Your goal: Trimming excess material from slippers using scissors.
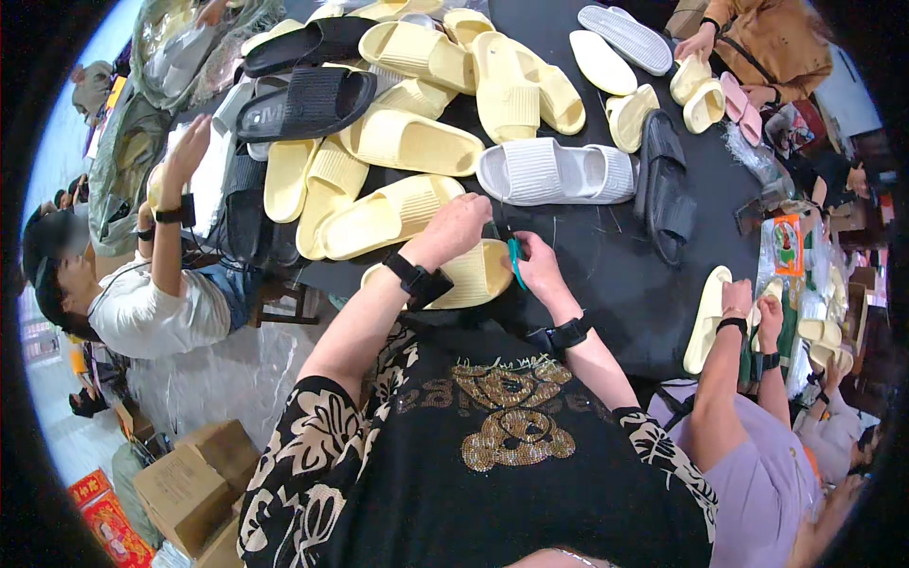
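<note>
My left hand (pixel 458 227) is closed in a pinch above the black table, just in front of a grey ribbed slipper (pixel 554 173). What its fingertips hold, if anything, is too small to make out. Close beside it, my right hand (pixel 542 267) grips small scissors with teal handles (pixel 516 261), their dark blades pointing toward the left fingertips. A cream-yellow slipper (pixel 485 275) lies partly under my left wrist, near the table's front edge. Another yellow slipper (pixel 383 220) rests just beyond my left forearm.
Yellow slippers (pixel 412 140) and black slippers (pixel 308 102) lie heaped at the far left. A black slipper (pixel 666 185) lies right of the grey one. Co-workers sit left and right, one with a raised hand (pixel 185 156). Cardboard boxes (pixel 194 483) stand on the floor at lower left.
</note>
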`<state>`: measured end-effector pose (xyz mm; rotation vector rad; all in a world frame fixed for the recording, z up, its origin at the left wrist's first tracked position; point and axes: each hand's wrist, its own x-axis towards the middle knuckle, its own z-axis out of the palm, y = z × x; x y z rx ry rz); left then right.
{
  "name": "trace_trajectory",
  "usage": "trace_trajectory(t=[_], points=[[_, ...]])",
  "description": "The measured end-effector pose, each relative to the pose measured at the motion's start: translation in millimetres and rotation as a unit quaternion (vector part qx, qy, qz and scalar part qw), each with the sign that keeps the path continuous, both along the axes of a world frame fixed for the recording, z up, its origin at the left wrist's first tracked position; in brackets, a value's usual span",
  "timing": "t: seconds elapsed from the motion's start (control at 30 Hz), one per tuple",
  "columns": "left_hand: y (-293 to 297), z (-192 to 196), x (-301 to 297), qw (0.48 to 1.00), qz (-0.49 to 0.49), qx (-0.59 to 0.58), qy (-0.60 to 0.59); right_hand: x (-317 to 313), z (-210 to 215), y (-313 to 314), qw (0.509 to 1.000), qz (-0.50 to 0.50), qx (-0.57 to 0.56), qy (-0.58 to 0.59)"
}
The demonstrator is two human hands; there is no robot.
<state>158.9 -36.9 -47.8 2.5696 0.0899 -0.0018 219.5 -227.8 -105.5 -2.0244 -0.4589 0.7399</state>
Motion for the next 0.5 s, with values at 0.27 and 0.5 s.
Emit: trace_trajectory(t=[0.27, 0.5], points=[[63, 60, -98, 0.945, 0.291, -0.118, -0.087, 18, 9, -36, 0.996, -0.061, 0.061, 0.005], [126, 2, -265, 0.864, 0.490, 0.093, 0.073, 41, 51, -63, 0.971, -0.154, 0.174, 0.050]])
